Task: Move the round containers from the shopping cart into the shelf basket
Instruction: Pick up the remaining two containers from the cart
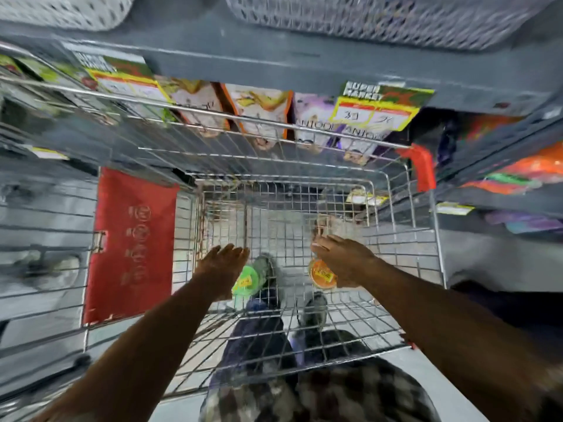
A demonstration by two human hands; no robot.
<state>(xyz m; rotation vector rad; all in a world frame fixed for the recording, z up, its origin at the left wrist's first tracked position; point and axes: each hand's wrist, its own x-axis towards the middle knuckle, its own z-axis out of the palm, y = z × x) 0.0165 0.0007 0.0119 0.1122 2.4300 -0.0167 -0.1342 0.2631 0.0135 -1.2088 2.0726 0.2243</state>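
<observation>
I look down into a wire shopping cart [405,208]. A round container with a green lid [247,280] lies on the cart floor. My left hand [221,264] hovers flat over its left edge, fingers spread, holding nothing. My right hand [342,257] curls over a round container with an orange lid [321,274] and grips it from above. A blurred clear container [327,223] lies just beyond my right fingertips. Two grey perforated shelf baskets [380,22] sit on the shelf at the top of the view, above the cart.
A red fold-down seat panel [131,239] forms the cart's left end. Shelves with snack bags [259,114] and yellow price tags [377,114] stand right behind the cart. More shelves with orange packs [518,175] run along the right. My legs and shoes show through the cart floor.
</observation>
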